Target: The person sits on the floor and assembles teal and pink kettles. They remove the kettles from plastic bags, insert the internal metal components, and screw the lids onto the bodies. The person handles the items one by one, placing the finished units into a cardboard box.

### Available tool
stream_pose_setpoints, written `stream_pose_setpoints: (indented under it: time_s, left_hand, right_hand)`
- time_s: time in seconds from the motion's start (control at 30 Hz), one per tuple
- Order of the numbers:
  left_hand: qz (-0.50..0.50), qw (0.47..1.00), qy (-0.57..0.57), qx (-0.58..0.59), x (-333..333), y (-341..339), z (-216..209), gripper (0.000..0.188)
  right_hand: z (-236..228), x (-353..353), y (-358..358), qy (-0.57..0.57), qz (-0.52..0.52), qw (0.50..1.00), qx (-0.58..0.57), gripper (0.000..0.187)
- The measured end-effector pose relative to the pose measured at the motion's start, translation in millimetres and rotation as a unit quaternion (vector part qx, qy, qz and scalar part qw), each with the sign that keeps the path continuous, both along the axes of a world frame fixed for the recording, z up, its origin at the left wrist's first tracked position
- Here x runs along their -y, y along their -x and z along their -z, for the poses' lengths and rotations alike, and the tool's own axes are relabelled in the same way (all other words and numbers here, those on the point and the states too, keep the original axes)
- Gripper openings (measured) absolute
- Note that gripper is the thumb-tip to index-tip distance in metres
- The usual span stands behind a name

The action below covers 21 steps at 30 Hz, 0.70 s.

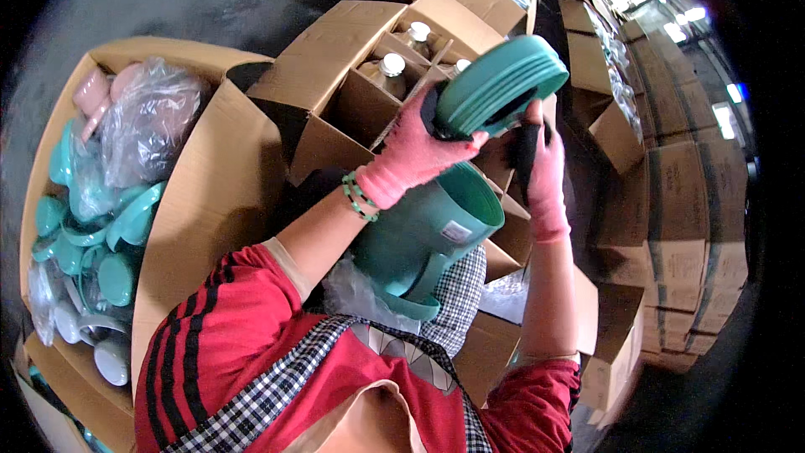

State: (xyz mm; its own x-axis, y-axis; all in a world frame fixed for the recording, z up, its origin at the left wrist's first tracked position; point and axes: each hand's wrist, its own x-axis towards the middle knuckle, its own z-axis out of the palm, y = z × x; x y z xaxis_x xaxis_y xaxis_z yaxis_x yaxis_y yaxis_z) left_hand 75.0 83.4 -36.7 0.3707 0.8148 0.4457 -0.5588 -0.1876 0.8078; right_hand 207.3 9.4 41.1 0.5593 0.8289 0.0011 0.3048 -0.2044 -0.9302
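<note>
My left hand (415,151), in a pink glove with a dark palm, grips a round teal screw lid (503,84) from its left side. The lid is tilted, with ridged threads round its edge. At the lid's lower right, my right hand (545,172), gloved the same way, has its fingers on the rim; part of its grip is hidden. Below both hands a large teal jug (390,226) leans in my lap, its open mouth facing up and right. It bears a handle (428,277) and a small white label (455,231). Clear plastic wrap (365,294) lies beside it.
On the left stands a carton (210,176) of teal, pink and white plastic parts (117,277), some bagged. Ahead, a divided carton (335,50) holds several white-capped bottles (391,71). Stacked cartons (679,201) line the right side.
</note>
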Motion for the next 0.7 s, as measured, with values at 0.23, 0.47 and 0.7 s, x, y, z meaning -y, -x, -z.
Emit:
stream_pose_setpoints:
  time_s: [0.23, 0.47, 0.7]
  left_hand:
    - [-0.105, 0.979, 0.154, 0.077, -39, 25, 29, 0.035]
    - [-0.200, 0.923, 0.324, 0.053, -96, 50, 96, 0.023]
    - [-0.135, 0.884, 0.406, 0.187, -110, 68, 98, 0.025]
  right_hand:
    - [1, -83, -5, 0.237, -0.242, 0.856, -0.390, 0.078]
    - [103, -197, -53, 0.226, -0.115, 0.888, 0.383, 0.042]
    - [184, -252, -20, 0.304, -0.268, 0.795, 0.452, 0.064]
